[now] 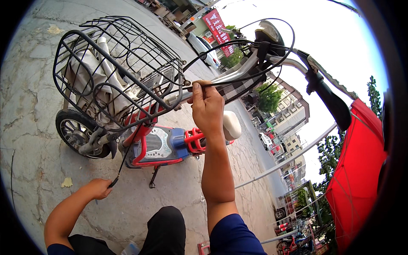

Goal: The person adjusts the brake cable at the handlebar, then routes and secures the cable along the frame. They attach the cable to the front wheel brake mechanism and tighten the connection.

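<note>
1. My right hand [208,106] pinches a black cable [233,80] beside the basket [127,73].
2. My left hand [99,188] grips a cable end [113,183] lower down.
3. Both look light, springy; best held near the ends.

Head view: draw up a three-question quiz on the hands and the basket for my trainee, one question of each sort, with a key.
1. True or false: the left hand is higher in the picture than the right hand.
2. Fill in: the black wire basket holds a ____.
3. Choose: what does the right hand pinch?
A the seat
B a black cable
C the kickstand

Key:
1 False; the left hand is lower.
2 Pale cloth.
3 B.
</note>
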### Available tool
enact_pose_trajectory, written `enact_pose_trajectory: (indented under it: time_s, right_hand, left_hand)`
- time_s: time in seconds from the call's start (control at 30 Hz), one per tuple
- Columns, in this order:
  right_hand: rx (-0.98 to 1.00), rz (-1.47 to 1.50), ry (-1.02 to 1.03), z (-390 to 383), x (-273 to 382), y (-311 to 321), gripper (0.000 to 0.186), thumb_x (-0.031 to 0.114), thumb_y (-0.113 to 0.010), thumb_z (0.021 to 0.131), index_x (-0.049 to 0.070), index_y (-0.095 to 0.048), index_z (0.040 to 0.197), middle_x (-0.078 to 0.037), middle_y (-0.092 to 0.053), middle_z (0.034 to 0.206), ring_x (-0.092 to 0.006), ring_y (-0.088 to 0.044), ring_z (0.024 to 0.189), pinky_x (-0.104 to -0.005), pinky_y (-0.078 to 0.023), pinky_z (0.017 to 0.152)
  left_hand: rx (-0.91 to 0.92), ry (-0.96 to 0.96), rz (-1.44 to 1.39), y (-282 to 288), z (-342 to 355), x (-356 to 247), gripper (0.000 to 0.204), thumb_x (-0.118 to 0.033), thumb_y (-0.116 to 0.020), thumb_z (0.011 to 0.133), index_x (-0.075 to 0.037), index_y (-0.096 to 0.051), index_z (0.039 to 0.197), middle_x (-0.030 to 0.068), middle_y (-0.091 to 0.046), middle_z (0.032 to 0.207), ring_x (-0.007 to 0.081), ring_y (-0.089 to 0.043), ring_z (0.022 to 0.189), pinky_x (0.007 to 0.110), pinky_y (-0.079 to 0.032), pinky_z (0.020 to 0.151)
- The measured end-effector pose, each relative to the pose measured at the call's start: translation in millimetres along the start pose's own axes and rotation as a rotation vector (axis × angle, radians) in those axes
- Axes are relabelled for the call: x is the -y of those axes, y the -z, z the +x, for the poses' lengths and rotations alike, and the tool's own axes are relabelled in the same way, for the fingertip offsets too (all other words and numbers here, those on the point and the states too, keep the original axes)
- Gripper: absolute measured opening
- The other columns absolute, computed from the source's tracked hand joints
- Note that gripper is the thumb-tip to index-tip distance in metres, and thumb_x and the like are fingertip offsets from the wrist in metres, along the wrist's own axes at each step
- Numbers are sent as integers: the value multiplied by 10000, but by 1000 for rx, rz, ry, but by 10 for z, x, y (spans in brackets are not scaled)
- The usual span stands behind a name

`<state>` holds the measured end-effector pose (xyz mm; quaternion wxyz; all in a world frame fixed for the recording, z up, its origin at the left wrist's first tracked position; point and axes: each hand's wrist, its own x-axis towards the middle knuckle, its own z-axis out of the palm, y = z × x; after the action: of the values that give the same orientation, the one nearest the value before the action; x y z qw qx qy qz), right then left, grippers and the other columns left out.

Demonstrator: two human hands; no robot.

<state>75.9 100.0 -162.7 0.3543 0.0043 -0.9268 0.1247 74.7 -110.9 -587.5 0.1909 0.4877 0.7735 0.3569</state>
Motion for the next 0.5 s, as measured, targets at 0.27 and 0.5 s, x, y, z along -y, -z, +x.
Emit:
enact_pose_trajectory:
  time_s: [0.27, 0.5]
  right_hand:
    - [-163, 556, 135, 18, 218, 109, 293, 217, -604, 994, -33, -577, 1144, -123, -651, 1023, -105, -618, 665, -235, -499, 551]
    - [-359, 45, 213, 354, 502, 180, 290, 207, -688, 937, -20, -557, 1060, -89, -634, 853, -72, -538, 568, -224, -427, 500]
  left_hand:
    - [244, 165, 121, -130, -424, 482, 278, -289, -596, 899, -51, -635, 1037, 192, -692, 956, 411, -645, 919, 511, -506, 809]
    - [292, 214, 182, -854, -1006, 906, 278, -280, -603, 862, -58, -657, 1020, 186, -702, 906, 410, -658, 885, 510, -511, 803]
